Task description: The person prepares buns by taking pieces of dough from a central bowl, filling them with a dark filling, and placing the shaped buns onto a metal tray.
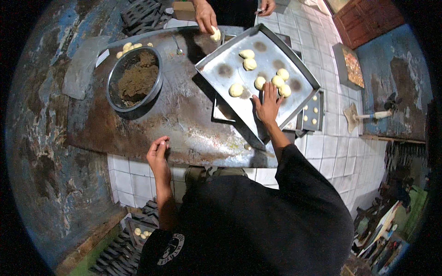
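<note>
My right hand (268, 106) reaches over a metal baking tray (251, 99), fingers stretched out at the edge of a cluster of pale dough balls (277, 81). The fingertips touch or cover part of the cluster; exact contact is hard to tell. Another dough ball (236, 89) lies to the left in the tray, and a pair (249, 64) sits farther back. My left hand (159, 154) hovers over the table's near edge, fingers loosely bent and apart, with nothing visible in them. Across the table, another person's hand (205, 17) holds a dough ball (215, 34).
A metal bowl (110, 94) of brown crumbly filling stands on the worn table (184, 124). Several dough pieces (128, 46) lie behind it, near a plastic sheet (85, 69). A spoon (177, 46) rests at the back. More trays with dough (314, 110) stand at right, below table height.
</note>
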Demonstrator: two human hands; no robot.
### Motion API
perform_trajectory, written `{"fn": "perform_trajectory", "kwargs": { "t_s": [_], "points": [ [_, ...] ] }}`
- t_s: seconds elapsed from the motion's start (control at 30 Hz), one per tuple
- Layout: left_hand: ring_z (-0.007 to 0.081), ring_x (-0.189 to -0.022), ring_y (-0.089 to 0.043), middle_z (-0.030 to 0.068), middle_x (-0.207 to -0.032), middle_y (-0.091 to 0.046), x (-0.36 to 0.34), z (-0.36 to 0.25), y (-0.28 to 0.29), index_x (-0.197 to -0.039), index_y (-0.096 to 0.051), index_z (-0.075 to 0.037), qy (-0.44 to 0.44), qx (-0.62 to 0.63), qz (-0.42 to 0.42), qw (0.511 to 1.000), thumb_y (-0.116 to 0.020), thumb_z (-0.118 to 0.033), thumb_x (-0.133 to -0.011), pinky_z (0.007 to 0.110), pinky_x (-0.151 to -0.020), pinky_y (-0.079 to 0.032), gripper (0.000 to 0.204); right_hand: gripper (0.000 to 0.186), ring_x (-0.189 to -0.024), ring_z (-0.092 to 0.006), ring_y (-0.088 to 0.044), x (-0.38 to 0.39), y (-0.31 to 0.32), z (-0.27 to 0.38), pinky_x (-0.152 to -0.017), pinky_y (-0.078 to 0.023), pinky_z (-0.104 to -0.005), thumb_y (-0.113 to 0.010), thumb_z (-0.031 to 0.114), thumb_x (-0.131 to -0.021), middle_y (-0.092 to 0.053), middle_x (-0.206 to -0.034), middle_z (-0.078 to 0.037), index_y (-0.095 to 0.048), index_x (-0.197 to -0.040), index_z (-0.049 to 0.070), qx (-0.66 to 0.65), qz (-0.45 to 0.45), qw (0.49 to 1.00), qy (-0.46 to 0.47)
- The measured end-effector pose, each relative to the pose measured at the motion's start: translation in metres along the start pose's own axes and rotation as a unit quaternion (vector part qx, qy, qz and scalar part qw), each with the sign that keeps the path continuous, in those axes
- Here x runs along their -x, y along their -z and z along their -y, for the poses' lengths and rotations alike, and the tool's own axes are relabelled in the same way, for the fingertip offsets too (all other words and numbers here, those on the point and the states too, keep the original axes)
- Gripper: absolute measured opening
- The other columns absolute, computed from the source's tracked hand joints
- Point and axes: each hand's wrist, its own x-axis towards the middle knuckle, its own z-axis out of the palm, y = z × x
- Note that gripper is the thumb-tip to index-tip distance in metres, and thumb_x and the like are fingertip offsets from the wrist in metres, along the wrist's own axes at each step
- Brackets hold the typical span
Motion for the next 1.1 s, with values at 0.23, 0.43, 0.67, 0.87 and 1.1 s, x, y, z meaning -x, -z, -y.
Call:
{"fn": "perform_trajectory", "kwargs": {
  "t_s": [0.23,0.43,0.67,0.87,1.1],
  "points": [
    [0.0161,-0.108,-0.065,0.0072,-0.111,-0.074,-0.014,-0.017,-0.055,-0.109,-0.073,0.000,0.002,-0.003,0.084,0.996,-0.064,-0.014,-0.100,0.031,-0.096,-0.048,0.019,0.026,-0.112,-0.0245,-0.063,-0.062,-0.003,-0.003,-0.103,-0.036,-0.0576,-0.067,0.020,-0.087,-0.070,-0.115,-0.006,-0.067,-0.111,0.012,0.167,-0.035,0.982,0.076],
    [0.0132,-0.102,-0.066,0.0060,-0.108,-0.073,-0.033,-0.034,-0.128,-0.112,-0.074,0.000,-0.040,0.007,0.225,0.973,-0.069,-0.017,-0.099,0.028,-0.093,-0.049,0.022,0.026,-0.094,-0.0192,-0.068,-0.058,0.068,0.022,-0.092,-0.045,-0.0330,-0.066,0.015,-0.095,-0.075,-0.101,-0.006,-0.071,-0.118,0.003,-0.523,0.171,0.820,-0.159],
    [0.0091,-0.093,-0.066,0.0052,-0.103,-0.073,-0.067,-0.055,-0.152,-0.114,-0.069,0.002,0.018,0.173,0.269,0.947,-0.077,-0.022,-0.095,0.027,-0.083,-0.053,0.032,0.042,-0.113,-0.0176,-0.064,0.012,0.143,0.176,-0.101,-0.047,-0.0311,-0.060,0.029,-0.104,-0.068,-0.125,-0.008,-0.058,-0.135,0.001,-0.760,0.278,0.560,-0.176],
    [0.0095,-0.093,-0.063,0.0035,-0.104,-0.070,-0.089,-0.039,-0.083,-0.116,-0.068,0.002,0.034,0.144,0.203,0.968,-0.075,-0.011,-0.095,0.027,-0.083,-0.051,0.026,0.031,-0.078,-0.0158,-0.059,0.021,0.085,0.290,-0.070,-0.049,-0.0340,-0.058,0.028,-0.107,-0.066,-0.082,-0.009,-0.063,-0.101,-0.001,-0.507,0.066,0.852,-0.116],
    [0.0197,-0.114,-0.064,0.0083,-0.122,-0.067,-0.144,-0.021,0.068,-0.130,-0.060,0.001,0.191,0.434,0.157,0.866,-0.071,-0.014,-0.098,0.036,-0.102,-0.051,0.037,0.072,-0.094,-0.0162,-0.064,0.033,-0.017,0.408,-0.086,-0.051,-0.0348,-0.034,0.064,-0.107,-0.069,-0.105,-0.010,-0.066,-0.112,0.000,-0.639,0.440,0.570,-0.271]
  ]
}}
